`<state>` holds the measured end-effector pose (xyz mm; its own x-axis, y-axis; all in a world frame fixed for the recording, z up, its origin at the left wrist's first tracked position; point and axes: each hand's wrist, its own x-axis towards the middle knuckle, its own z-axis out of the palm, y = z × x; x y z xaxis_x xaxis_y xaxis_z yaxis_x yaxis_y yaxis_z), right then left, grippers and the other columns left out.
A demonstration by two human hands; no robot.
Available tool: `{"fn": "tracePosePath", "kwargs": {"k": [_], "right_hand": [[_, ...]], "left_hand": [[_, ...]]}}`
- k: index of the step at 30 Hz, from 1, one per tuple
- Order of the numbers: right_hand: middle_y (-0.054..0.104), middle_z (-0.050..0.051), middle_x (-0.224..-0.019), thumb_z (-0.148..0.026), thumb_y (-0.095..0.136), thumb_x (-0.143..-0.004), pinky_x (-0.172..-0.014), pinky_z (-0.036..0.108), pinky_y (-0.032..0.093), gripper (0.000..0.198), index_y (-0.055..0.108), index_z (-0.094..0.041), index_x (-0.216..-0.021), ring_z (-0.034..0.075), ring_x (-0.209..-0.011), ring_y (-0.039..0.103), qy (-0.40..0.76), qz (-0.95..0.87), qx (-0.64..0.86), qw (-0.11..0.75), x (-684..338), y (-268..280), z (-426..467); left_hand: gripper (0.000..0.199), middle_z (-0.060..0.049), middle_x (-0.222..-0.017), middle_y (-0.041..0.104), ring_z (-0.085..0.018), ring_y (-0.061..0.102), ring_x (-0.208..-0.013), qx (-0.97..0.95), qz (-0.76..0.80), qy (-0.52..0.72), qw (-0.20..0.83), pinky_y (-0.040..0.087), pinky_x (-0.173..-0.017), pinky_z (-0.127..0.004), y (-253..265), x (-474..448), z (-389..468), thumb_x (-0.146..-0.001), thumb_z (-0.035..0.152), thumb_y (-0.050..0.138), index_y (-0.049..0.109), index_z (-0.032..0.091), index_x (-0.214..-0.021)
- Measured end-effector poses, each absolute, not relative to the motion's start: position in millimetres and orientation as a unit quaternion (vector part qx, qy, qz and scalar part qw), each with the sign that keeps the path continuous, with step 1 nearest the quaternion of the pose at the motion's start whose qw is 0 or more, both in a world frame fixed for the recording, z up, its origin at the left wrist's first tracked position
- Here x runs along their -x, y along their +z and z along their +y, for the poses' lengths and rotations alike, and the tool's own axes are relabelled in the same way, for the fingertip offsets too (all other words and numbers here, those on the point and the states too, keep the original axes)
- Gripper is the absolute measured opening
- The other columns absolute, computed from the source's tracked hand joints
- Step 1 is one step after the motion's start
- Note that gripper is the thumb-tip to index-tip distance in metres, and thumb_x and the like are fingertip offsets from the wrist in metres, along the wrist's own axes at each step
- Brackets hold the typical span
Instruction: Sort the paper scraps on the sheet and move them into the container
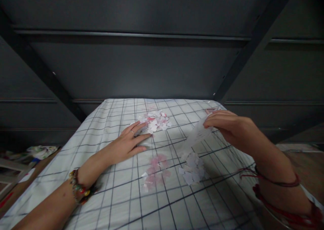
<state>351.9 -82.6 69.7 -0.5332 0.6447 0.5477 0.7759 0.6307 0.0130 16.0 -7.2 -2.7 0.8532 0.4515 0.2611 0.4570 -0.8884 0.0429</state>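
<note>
My left hand (133, 140) lies with its fingers spread at the near left edge of a mixed heap of small torn paper pieces (157, 120), white with some pink and red. A ring is on one finger. My right hand (227, 122) is raised at the right, fingers close together and bent down. At its fingertips a blurred, whitish, see-through shape (197, 135) slants down to the left; its kind is unclear. Below that lies a pile of white paper pieces (192, 169). To the left of this pile are pink paper pieces (157, 171), somewhat blurred.
Everything lies on a white checked cloth (121, 196) covering the table. Dark panels (141, 68) rise right behind its far edge. At the lower left, off the table, stand a pale wooden frame (11, 171) and a crumpled patterned item (42, 152).
</note>
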Motion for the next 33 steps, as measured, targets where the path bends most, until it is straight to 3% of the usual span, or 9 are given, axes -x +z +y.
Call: {"fn": "tracePosePath", "kwargs": {"k": [5, 10, 19, 27, 33], "right_hand": [[0.066, 0.002, -0.073, 0.005, 0.033, -0.065, -0.072, 0.034, 0.049, 0.039, 0.061, -0.020, -0.077, 0.017, -0.074, 0.062, -0.120, -0.858, 0.422, 0.269, -351, 69, -85], [0.067, 0.003, -0.074, 0.003, 0.036, -0.072, -0.075, 0.035, 0.047, 0.035, 0.062, -0.019, -0.078, 0.018, -0.075, 0.061, -0.154, -0.853, 0.431, 0.251, -349, 72, -90], [0.061, 0.002, -0.073, 0.006, 0.032, -0.074, -0.064, 0.033, 0.038, 0.048, 0.055, -0.016, -0.110, 0.017, -0.067, 0.051, -0.260, -0.828, 0.430, 0.248, -307, 53, -82], [0.063, 0.002, -0.073, 0.001, 0.038, -0.081, -0.060, 0.030, 0.034, 0.032, 0.061, -0.015, -0.096, 0.015, -0.065, 0.049, -0.221, -0.871, 0.382, 0.216, -288, 52, -81], [0.064, 0.002, -0.074, -0.001, 0.035, -0.085, -0.060, 0.029, 0.034, 0.031, 0.061, -0.015, -0.095, 0.014, -0.064, 0.048, -0.246, -0.861, 0.365, 0.255, -290, 57, -85]], "left_hand": [[0.042, -0.011, -0.145, 0.023, -0.032, 0.016, -0.134, 0.963, -0.234, -0.134, 0.018, 0.025, -0.106, -0.054, -4, -16, -7, -0.095, 0.044, 0.035, 0.044, 0.023, -0.130], [0.042, -0.012, -0.144, 0.025, -0.033, 0.016, -0.134, 0.964, -0.231, -0.132, 0.020, 0.025, -0.106, -0.054, -3, -16, -6, -0.094, 0.043, 0.036, 0.046, 0.022, -0.129], [0.039, -0.010, -0.144, 0.027, -0.033, 0.018, -0.133, 0.958, -0.251, -0.136, 0.015, 0.026, -0.105, -0.054, -1, -14, -5, -0.093, 0.044, 0.038, 0.049, 0.023, -0.125], [0.038, -0.010, -0.143, 0.029, -0.033, 0.020, -0.133, 0.956, -0.257, -0.142, 0.020, 0.027, -0.105, -0.055, -2, -12, -3, -0.093, 0.044, 0.040, 0.051, 0.023, -0.123], [0.039, -0.011, -0.141, 0.030, -0.033, 0.021, -0.132, 0.955, -0.259, -0.142, 0.032, 0.028, -0.104, -0.055, -3, -11, -1, -0.093, 0.044, 0.040, 0.051, 0.022, -0.124]]}}
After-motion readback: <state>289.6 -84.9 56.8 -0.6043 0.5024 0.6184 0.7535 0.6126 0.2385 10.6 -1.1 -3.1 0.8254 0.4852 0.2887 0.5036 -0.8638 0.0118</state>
